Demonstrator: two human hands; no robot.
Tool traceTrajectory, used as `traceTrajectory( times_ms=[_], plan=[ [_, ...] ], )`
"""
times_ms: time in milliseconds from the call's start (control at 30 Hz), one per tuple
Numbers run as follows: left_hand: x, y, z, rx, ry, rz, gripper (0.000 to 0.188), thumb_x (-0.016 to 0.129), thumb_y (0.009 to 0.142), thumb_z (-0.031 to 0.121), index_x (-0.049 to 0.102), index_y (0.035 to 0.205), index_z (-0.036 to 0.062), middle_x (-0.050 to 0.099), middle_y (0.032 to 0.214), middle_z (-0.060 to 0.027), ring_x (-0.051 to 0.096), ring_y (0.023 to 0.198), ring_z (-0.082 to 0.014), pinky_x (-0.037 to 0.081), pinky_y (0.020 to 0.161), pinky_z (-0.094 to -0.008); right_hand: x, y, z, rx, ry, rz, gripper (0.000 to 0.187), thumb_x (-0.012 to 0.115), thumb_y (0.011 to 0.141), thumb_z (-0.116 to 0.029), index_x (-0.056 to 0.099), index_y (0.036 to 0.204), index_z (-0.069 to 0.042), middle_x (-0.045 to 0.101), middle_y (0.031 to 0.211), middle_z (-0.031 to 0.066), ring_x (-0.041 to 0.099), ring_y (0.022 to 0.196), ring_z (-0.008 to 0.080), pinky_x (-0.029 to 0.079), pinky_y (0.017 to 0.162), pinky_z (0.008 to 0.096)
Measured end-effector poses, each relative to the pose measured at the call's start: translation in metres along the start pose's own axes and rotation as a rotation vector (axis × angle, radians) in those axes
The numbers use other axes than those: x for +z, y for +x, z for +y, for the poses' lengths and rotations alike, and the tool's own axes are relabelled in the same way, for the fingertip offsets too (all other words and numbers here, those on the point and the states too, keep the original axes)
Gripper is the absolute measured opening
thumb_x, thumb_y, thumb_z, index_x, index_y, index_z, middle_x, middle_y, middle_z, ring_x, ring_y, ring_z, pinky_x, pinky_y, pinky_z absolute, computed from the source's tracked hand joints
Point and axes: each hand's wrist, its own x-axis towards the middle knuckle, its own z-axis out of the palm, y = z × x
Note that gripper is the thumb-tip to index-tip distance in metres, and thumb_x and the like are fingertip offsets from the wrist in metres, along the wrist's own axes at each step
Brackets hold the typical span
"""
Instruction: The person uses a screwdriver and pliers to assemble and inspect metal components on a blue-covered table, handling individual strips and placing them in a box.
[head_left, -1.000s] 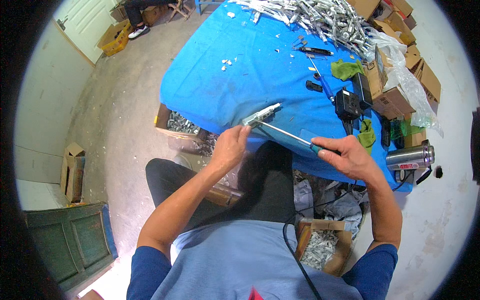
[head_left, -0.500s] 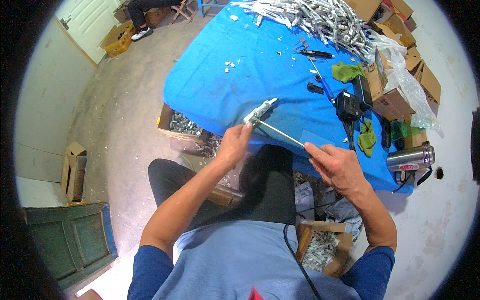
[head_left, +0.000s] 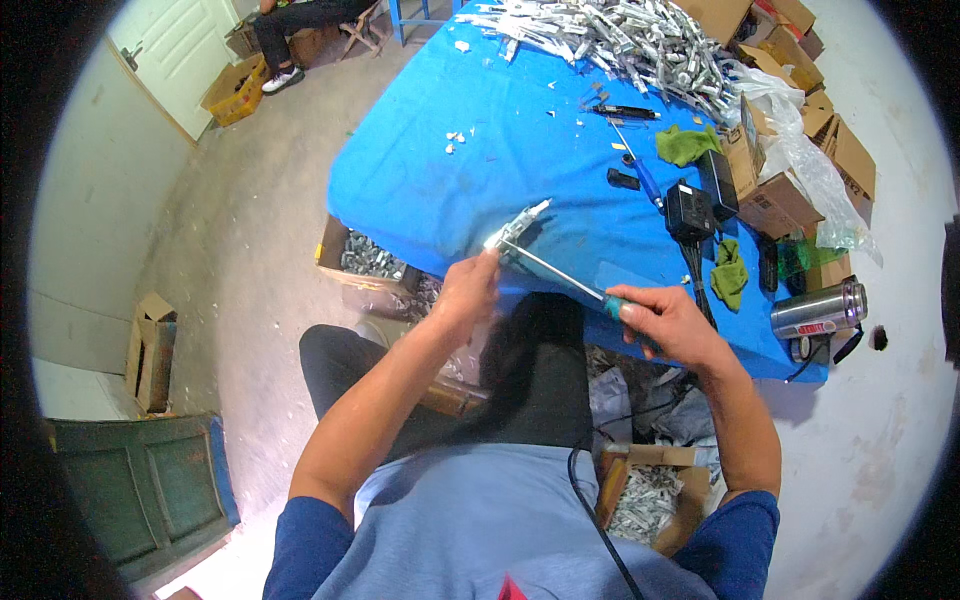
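Note:
At the near edge of the blue-covered table (head_left: 420,150), my left hand (head_left: 468,290) grips the lower end of a slim white and grey plastic part (head_left: 520,222), whose narrow tip points away to the upper right. My right hand (head_left: 665,325) is closed round the dark green handle of a screwdriver (head_left: 560,274). Its long metal shaft slants up to the left, and the tip meets the part just above my left fingers. Whether the tip sits in an opening there cannot be made out.
A heap of similar parts (head_left: 640,45) covers the table's far end. Along the right lie a blue-handled screwdriver (head_left: 648,180), black adapters (head_left: 690,210), green cloths (head_left: 729,275) and a steel flask (head_left: 815,312). A box of grey pieces (head_left: 330,262) stands below the left edge. Another person sits far left.
My right hand has shifted back along the screwdriver, so its green handle now shows. The view has moved slightly, and the part stays in my left hand.

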Motion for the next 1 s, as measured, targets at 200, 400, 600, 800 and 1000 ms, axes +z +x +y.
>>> traceTrajectory(
  times_ms=[200, 400, 600, 800, 1000],
  plan=[
    [-0.008, -0.014, 0.001, -0.045, -0.071, -0.141, 0.04, 0.05, 0.097, 0.048, 0.045, 0.077, 0.0137, 0.038, 0.057, 0.0038, 0.028, 0.043, -0.0071, 0.022, 0.038, -0.0237, 0.002, -0.004, 0.012, -0.362, -0.239, 0.449, 0.041, 0.064, 0.089, -0.024, 0.059, 0.126, -0.005, 0.064, 0.079, 0.0127, 0.059, 0.064, 0.0149, 0.049, 0.059, 0.0298],
    [-0.015, -0.019, -0.005, -0.036, -0.042, -0.181, 0.04, 0.047, 0.098, 0.048, 0.044, 0.077, 0.0142, 0.034, 0.057, 0.0049, 0.026, 0.043, -0.0065, 0.022, 0.039, -0.0225, -0.009, 0.068, 0.033, -0.532, -0.693, 0.809, 0.042, 0.067, 0.084, -0.029, 0.06, 0.118, -0.004, 0.066, 0.095, 0.0213, 0.064, 0.085, 0.0383, 0.05, 0.075, 0.0445],
    [-0.02, -0.031, -0.011, -0.001, -0.084, -0.243, 0.04, 0.047, 0.099, 0.047, 0.044, 0.076, 0.0141, 0.033, 0.056, 0.006, 0.026, 0.044, -0.0058, 0.021, 0.038, -0.0218, 0.001, 0.099, 0.019, -0.726, -0.91, 0.853, 0.053, 0.068, 0.083, -0.039, 0.06, 0.121, -0.004, 0.063, 0.114, 0.0195, 0.058, 0.109, 0.0356, 0.045, 0.091, 0.0427],
    [-0.019, -0.05, -0.017, -0.072, -0.087, -0.281, 0.041, 0.048, 0.098, 0.048, 0.043, 0.075, 0.0137, 0.032, 0.055, 0.0062, 0.026, 0.043, -0.0058, 0.02, 0.039, -0.0214, 0.065, 0.079, -0.025, -1.044, -1.03, 0.45, 0.058, 0.068, 0.081, -0.044, 0.057, 0.122, -0.005, 0.057, 0.122, 0.017, 0.053, 0.115, 0.0337, 0.038, 0.101, 0.0467],
    [-0.027, -0.069, -0.02, -0.144, -0.287, -0.327, 0.05, 0.044, 0.096, 0.058, 0.044, 0.072, 0.014, 0.032, 0.053, 0.0051, 0.025, 0.042, -0.0061, 0.019, 0.038, -0.0206, 0.087, 0.076, 0.003, -0.955, -0.896, 0.137, 0.031, 0.064, 0.089, -0.034, 0.064, 0.097, -0.004, 0.062, 0.077, 0.0053, 0.062, 0.073, 0.0236, 0.048, 0.068, 0.0352]
  ],
)
